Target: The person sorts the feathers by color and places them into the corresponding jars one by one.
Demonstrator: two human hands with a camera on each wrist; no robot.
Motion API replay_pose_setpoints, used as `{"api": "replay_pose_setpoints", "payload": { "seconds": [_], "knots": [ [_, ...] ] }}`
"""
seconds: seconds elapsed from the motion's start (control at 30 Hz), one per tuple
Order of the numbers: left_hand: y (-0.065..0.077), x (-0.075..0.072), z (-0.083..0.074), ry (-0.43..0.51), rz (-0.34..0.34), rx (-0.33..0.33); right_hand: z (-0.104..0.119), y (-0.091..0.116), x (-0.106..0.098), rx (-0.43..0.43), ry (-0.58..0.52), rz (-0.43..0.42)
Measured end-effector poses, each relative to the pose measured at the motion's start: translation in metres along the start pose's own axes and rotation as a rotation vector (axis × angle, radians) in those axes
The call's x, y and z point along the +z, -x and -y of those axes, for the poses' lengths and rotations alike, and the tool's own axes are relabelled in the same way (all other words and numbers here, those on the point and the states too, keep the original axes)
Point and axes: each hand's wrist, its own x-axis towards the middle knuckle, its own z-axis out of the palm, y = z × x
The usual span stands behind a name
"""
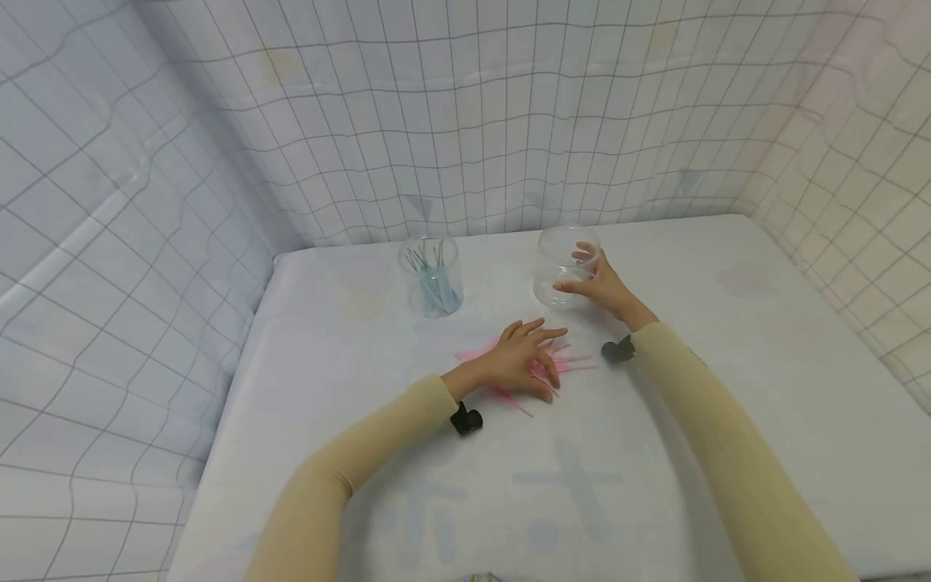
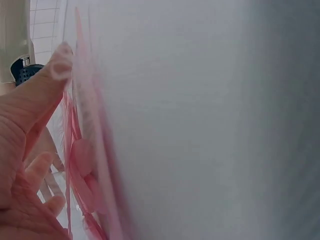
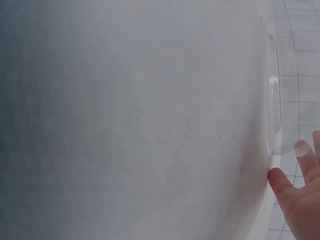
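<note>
Several pink, thin-stemmed, feather-like pieces [image 1: 578, 364] lie in a heap on the white-covered table. My left hand [image 1: 512, 364] is over them, its thumb and forefinger tips close together at a thin pink stem; the other fingers spread outward. In the left wrist view, my left thumb [image 2: 35, 90] lies right beside the pink pieces [image 2: 85, 170]. Farther back, my right hand [image 1: 600, 283] holds a clear jar [image 1: 549, 271] from its right side, thumb in front and fingers behind. The right wrist view shows fingertips [image 3: 302, 150] beside the jar [image 3: 272, 95].
Another clear jar [image 1: 407, 283] stands at the back left, with blue pieces [image 1: 438, 291] inside, their thin stems pointing up. White grid-patterned curtains [image 1: 480, 121] rise behind the table and along both sides. Black wrist cameras [image 1: 465, 420] hang below the sleeves.
</note>
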Motion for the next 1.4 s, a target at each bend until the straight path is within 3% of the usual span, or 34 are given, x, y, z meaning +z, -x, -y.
{"api": "replay_pose_setpoints", "payload": {
  "seconds": [0.4,0.8,0.93,1.07,1.2,1.4],
  "knots": [
    [0.000,0.004,0.004,0.009,0.002,-0.049,-0.002,-0.001,0.001,-0.018,-0.005,-0.010],
    [-0.003,0.001,0.009,0.083,-0.220,-0.032,-0.007,-0.004,0.000,-0.017,-0.002,-0.030],
    [-0.007,-0.009,0.010,0.210,-0.320,-0.044,-0.006,-0.003,0.001,-0.023,-0.006,-0.030],
    [-0.015,-0.029,0.011,0.354,-0.461,-0.039,-0.005,-0.003,0.002,-0.023,-0.012,-0.034],
    [-0.029,-0.054,0.013,0.546,-0.598,-0.045,-0.004,-0.002,0.001,-0.018,-0.022,-0.031],
    [-0.055,-0.085,0.017,0.866,-0.750,-0.059,-0.005,-0.002,0.001,-0.012,-0.032,-0.030]
  ]
}}
